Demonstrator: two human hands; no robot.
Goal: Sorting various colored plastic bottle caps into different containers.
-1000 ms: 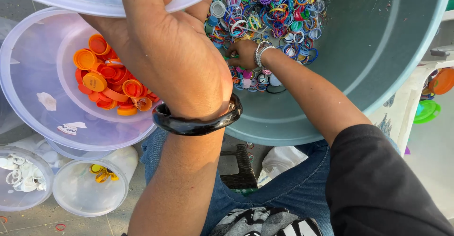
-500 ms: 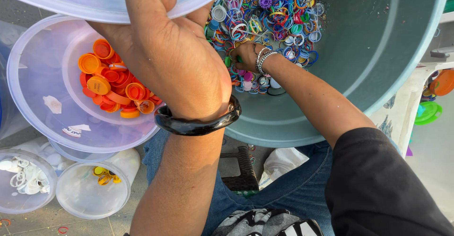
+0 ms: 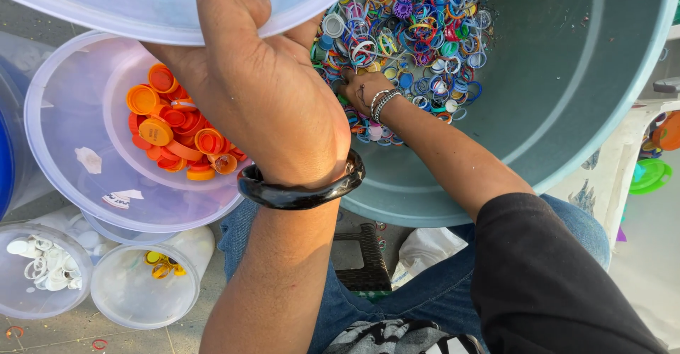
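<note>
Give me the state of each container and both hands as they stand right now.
Large grey-green plastic tub: open, mixed coloured rings and caps heaped inside.
Clear plastic bucket: open, holds orange caps.
Small clear tub: open, few yellow rings.
Small clear tub of white rings: open.
Left hand: grips pale translucent lid.
Right hand: buried in rings.

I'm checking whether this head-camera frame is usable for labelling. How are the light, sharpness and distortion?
Head view: even daylight, no harsh glare; the left hand looms large and close, blocking part of the teal tub; the right hand among the coloured rings is small but sharp; orange caps are crisp; wide-angle bending shows at the tub's rim.
</note>
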